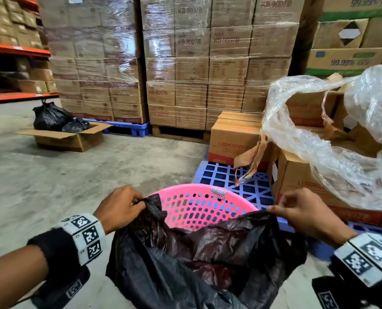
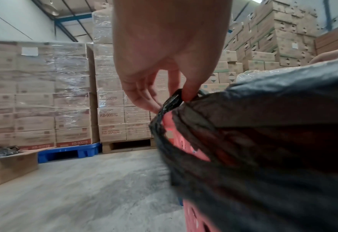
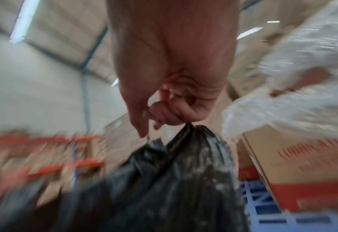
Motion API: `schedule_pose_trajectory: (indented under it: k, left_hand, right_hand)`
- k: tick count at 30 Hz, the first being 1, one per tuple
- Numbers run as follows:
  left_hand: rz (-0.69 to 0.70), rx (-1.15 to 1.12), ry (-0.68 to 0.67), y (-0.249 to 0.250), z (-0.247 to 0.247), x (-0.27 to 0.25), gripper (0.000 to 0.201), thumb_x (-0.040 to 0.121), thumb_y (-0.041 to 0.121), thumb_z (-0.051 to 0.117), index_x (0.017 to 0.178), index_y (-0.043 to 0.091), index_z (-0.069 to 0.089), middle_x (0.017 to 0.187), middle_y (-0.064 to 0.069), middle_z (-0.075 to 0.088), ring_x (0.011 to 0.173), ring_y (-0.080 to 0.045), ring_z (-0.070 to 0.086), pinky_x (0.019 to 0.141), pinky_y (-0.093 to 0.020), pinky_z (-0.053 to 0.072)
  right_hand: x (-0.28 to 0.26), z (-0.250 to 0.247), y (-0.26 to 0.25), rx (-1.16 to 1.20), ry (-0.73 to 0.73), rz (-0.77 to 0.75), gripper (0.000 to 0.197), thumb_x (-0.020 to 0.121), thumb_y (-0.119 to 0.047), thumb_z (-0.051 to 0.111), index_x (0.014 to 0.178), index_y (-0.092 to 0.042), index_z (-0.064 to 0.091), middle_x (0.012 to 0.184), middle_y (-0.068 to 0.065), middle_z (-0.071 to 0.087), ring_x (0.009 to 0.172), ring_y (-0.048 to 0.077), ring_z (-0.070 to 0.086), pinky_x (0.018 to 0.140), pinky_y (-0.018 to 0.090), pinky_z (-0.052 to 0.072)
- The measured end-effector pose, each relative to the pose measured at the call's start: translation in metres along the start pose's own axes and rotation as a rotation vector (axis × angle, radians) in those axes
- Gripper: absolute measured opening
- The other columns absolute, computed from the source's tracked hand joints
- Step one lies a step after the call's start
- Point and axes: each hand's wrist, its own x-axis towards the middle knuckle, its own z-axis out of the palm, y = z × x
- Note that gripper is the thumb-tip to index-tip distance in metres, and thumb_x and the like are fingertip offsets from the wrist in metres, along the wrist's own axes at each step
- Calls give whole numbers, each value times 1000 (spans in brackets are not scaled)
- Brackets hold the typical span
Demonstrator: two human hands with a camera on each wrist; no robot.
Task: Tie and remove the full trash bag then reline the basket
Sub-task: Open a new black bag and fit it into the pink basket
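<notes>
- The left hand (image 1: 118,208) is pinching a bunched corner of the black bag (image 1: 207,253) between thumb and fingers, right at the left rim of the pink basket (image 1: 196,208); in the left wrist view the thumb and a finger (image 2: 189,87) are closing on a twisted bit of the black plastic while the other fingers are hanging loose.
- The right hand (image 1: 303,215) is gripping the opposite edge of the bag at the right rim of the basket; the blurred right wrist view is showing the fingers (image 3: 172,113) curling tight round a gathered neck of plastic.
- The bag is stretching open between the two hands, draping over the near side of the basket and hanging down in front of it, with the far inner wall of the basket showing bare.
- The basket is standing on the concrete floor (image 1: 51,186), just beside a blue pallet (image 1: 230,181).
- To the right of the basket, brown cartons (image 1: 232,139) are sitting on the pallet, with crumpled clear plastic wrap (image 1: 341,157) lying over them.
- Well beyond the basket to the left, tied black bags (image 1: 51,117) are sitting in an open cardboard box (image 1: 69,139).
</notes>
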Motion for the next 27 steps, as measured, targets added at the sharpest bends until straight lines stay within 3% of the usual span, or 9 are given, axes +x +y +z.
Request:
schedule_pose_trajectory:
  k: [2, 4, 7, 11, 16, 19, 22, 24, 27]
  left_hand:
    - [-42, 70, 45, 7, -2, 2, 19, 82, 30, 58, 94, 22, 72, 97, -9, 61, 100, -29, 59, 79, -34, 45]
    - [-92, 86, 42, 14, -5, 6, 21, 80, 27, 59, 97, 25, 71, 97, -11, 68, 99, -32, 61, 78, -35, 47]
    - [-167, -47, 51, 19, -9, 12, 16, 79, 17, 58, 84, 18, 73, 83, -17, 73, 87, -34, 66, 74, -36, 51]
    - [-361, -310, 87, 13, -16, 30, 30, 86, 12, 50, 63, 2, 65, 43, -12, 60, 42, -28, 55, 46, -25, 43]
    - [-393, -435, 75, 8, -6, 45, 17, 86, 15, 55, 73, 5, 60, 44, -9, 60, 30, -19, 47, 31, -16, 32]
    - [-375, -569, -11, 5, 6, 58, 11, 90, 4, 47, 81, 5, 51, 35, -4, 59, 22, -16, 45, 26, -14, 29]
    - [-358, -768, -48, 10, 5, 66, 6, 93, 0, 42, 95, 3, 46, 41, -9, 64, 31, -19, 58, 28, -19, 43]
    - [-279, -818, -81, 11, 0, 68, 21, 89, -3, 50, 108, 6, 48, 63, -15, 69, 52, -24, 66, 46, -27, 53]
    - [37, -576, -249, 12, -2, 58, 53, 81, 1, 65, 126, 21, 44, 100, -10, 68, 86, -24, 64, 68, -18, 48]
  right_hand:
    - [3, 9, -4, -164, -66, -120, 29, 74, -40, 74, 93, -18, 69, 90, -13, 65, 86, 12, 66, 64, 20, 48]
    - [9, 22, -2, -299, -181, -188, 27, 78, -38, 70, 99, -21, 69, 104, -10, 68, 95, 16, 65, 76, 29, 52]
    - [19, 23, 2, -294, -115, -139, 19, 79, -29, 67, 73, -12, 64, 85, 9, 69, 79, 24, 62, 65, 36, 49]
    - [28, 0, 15, -64, -10, 110, 30, 80, -26, 67, 60, -9, 53, 65, 10, 58, 63, 24, 54, 50, 29, 36]
    - [26, -5, 19, -52, 0, 85, 34, 78, -33, 71, 56, -8, 63, 41, -5, 56, 37, 0, 50, 40, 17, 38]
    - [26, -7, 13, -34, 65, 120, 30, 80, -23, 70, 59, -3, 65, 39, -1, 57, 26, 1, 48, 33, 14, 37]
    - [28, -12, 4, -59, 13, 143, 25, 81, -16, 68, 61, -2, 65, 44, 7, 63, 30, 12, 56, 36, 23, 43]
    - [30, -12, -7, -92, -98, 178, 27, 81, -22, 69, 63, -2, 69, 42, 4, 62, 31, 16, 54, 39, 24, 43]
    - [33, -16, -17, -165, -162, 141, 36, 76, -39, 72, 59, -7, 70, 40, -2, 57, 35, 13, 49, 43, 24, 41]
